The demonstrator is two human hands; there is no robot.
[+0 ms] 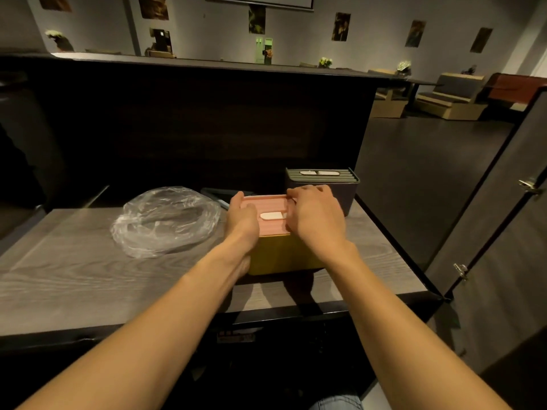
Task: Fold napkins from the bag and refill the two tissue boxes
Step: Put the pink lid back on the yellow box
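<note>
We see both hands on the pink lid [268, 215] of a yellow tissue box [281, 255] that stands on the grey wood-grain table [74, 279]. Our left hand [243, 220] clasps the lid's left edge, thumb lying on top and fingers curled down the side. Our right hand [315, 216] lies over the lid's right part, its fingers bent around the far right corner. Between the two thumbs a white napkin [272, 215] shows in the lid's slot. Just beyond our right fingertips stands a dark tissue box [346, 192] with a grey ribbed lid, white tissue visible in its slot. To the left of our left fingers lies a crumpled clear plastic bag [165, 221], near the yellow box but apart from it.
</note>
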